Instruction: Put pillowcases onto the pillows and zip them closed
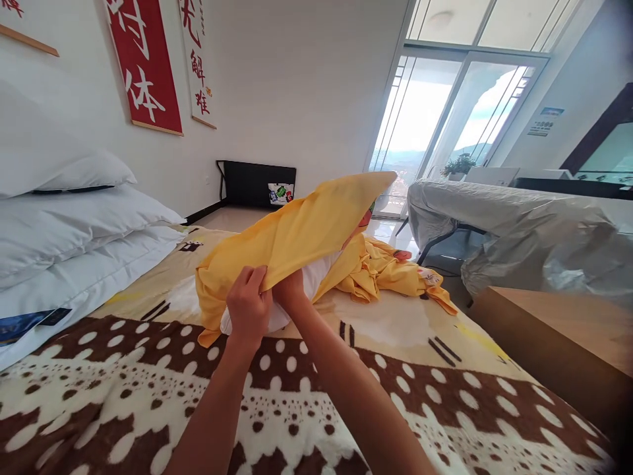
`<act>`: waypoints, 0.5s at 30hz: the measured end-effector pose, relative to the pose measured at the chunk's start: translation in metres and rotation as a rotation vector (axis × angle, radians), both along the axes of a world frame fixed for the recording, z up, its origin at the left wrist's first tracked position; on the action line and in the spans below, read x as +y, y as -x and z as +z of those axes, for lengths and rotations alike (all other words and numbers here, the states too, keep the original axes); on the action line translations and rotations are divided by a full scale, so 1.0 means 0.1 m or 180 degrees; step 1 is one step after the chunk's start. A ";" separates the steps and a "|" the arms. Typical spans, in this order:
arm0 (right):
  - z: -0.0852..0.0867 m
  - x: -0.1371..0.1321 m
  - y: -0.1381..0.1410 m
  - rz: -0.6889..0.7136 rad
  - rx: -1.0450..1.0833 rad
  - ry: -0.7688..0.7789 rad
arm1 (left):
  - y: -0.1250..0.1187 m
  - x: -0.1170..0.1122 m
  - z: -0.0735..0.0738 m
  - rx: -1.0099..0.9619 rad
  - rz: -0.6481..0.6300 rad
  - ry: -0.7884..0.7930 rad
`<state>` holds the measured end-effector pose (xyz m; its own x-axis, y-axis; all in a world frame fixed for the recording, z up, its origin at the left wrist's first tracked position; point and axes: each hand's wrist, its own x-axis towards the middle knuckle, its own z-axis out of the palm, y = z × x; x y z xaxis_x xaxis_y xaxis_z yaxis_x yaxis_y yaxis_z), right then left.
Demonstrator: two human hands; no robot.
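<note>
A yellow pillowcase (301,227) is drawn partly over a white pillow (316,274) lying on the bed. My left hand (247,300) pinches the near edge of the pillowcase. My right hand (288,288) reaches in under the raised yellow fabric beside the pillow; its fingers are hidden there. The far corner of the pillowcase stands up towards the right. More crumpled yellow fabric (376,267) with a printed pattern lies just behind and to the right on the blanket.
A brown and cream patterned blanket (287,396) covers the bed. White pillows (74,218) are stacked at the left. A wooden box-like piece (558,323) and plastic-covered furniture (534,224) stand at the right. A black panel (247,185) leans near the back wall.
</note>
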<state>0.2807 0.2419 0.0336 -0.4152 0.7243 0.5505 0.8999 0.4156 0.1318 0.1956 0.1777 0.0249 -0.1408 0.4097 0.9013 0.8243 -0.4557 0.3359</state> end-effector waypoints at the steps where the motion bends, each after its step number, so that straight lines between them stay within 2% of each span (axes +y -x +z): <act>1: 0.01 0.04 -0.01 0.0004 0.0052 -0.0046 | 0.05 0.04 -0.04 -0.0034 0.0136 -0.0042; 5: 0.07 0.12 -0.09 -0.0170 0.0512 -0.0271 | 0.34 0.27 -0.25 -0.0398 0.0851 -0.0248; 7: -0.02 0.07 -0.15 -0.0232 0.0711 -0.0312 | 0.49 0.38 -0.37 -0.0651 0.0999 -0.0329; 9: -0.24 -0.05 -0.22 0.0035 0.0675 -0.0348 | 0.56 0.44 -0.43 -0.0786 0.0974 -0.0410; 11: -0.58 -0.21 -0.30 0.0505 0.0446 -0.0429 | 0.52 0.43 -0.42 -0.0725 0.0840 -0.0506; 13: -0.91 -0.34 -0.41 0.0838 0.0307 -0.0614 | 0.36 0.33 -0.33 -0.0580 0.0658 -0.0629; 15: -1.11 -0.40 -0.51 0.0828 0.0433 -0.0996 | 0.12 0.13 -0.18 -0.0332 0.0339 -0.0802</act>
<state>0.3322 0.2022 -0.0773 -0.4705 0.3943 0.7894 0.7883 0.5899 0.1751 0.1836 0.1908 0.0065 -0.2683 0.1526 0.9512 0.8390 -0.4483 0.3085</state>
